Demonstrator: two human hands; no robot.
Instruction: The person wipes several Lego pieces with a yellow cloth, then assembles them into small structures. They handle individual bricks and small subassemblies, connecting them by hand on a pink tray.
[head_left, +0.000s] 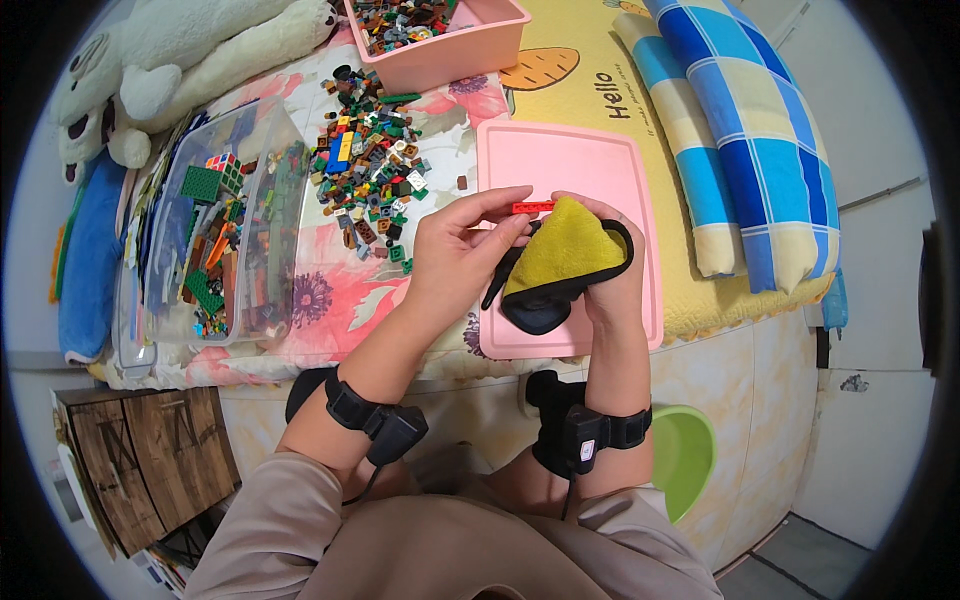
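Beige shirt (pixel 430 550) | dark lettering (pixel 612 95) on yellow bedcover (pixel 640 150) | white label (pixel 587 450) on right wrist box (pixel 578 432) | left hand (pixel 455 245) pinching slim red brick (pixel 532 207) | right hand (pixel 614 290) curled round black-edged yellow cloth (pixel 565 242) touching brick | both above pink lid (pixel 560 155)

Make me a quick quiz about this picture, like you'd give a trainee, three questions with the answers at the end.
1. What colour is the small brick at the fingertips of the left hand?

2. True or false: the blue checked pillows lie to the right of the pink tray.

3. What does the right hand hold?
A) a wooden spoon
B) a yellow cloth with black edging
C) a white plate

Key: 1. Red. 2. True. 3. B.
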